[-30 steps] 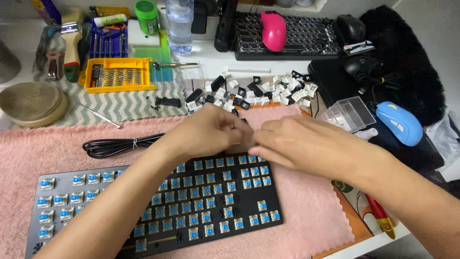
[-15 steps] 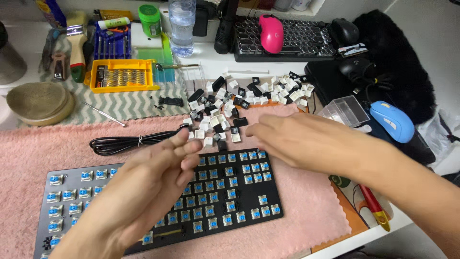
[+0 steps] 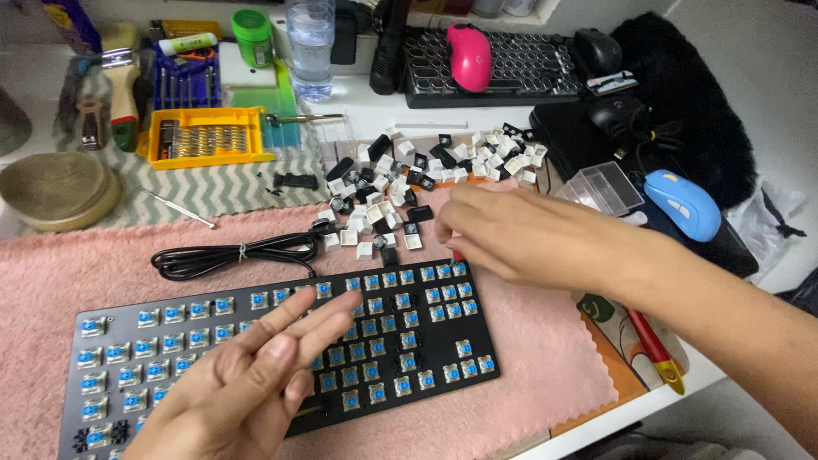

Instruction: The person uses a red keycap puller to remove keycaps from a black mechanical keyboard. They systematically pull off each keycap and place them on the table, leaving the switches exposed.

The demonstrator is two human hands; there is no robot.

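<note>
Keyboard [image 3: 281,358], black, caps stripped, blue switch stems bare, lies flat and skewed on a pink towel [image 3: 528,341] over the worktop, near edge. My left hand [image 3: 256,375] hovers above its middle rows, fingers spread and loose, holding nothing. My right hand [image 3: 520,234] reaches across the top right corner toward the loose keycaps [image 3: 383,200] heaped just beyond the board; fingers curled downward, palm hidden, so I cannot tell whether it pinches a cap. A coiled black cable [image 3: 230,255] lies beside the pile. I judge the board stiff and fairly heavy, best lifted by its side edges, never the fragile stems; caps light, hard, slippery, pinched by their sides.
</note>
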